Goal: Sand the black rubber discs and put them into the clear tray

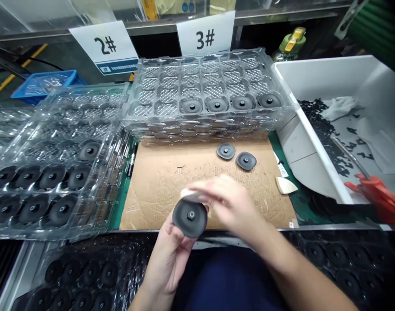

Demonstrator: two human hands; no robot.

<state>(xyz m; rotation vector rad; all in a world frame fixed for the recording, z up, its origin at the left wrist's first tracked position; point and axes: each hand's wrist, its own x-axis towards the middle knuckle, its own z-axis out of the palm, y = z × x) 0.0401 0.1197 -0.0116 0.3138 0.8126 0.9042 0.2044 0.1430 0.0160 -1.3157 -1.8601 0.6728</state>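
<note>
My left hand (171, 252) is closed around the lower edge of a round black plastic part (190, 218), its face with a small raised center hub tilted up toward me. A whitish flat piece (190, 196) is pinched in my right hand (225, 198), which is smeared by motion. That piece meets or overlaps the part's far rim; its exact kind does not show. Farther back on the cardboard sheet (158, 185) lie two similar black parts, a left one (226, 150) and a right one (246, 160).
Stacked clear blister trays (171, 123) stand behind the cardboard, several black parts in the front row. Another clear tray (102, 181) with parts is at left. A white bin (294, 151) holds black scraps and orange-handled pliers (379, 194). A whitish triangular piece (285, 185) lies near it.
</note>
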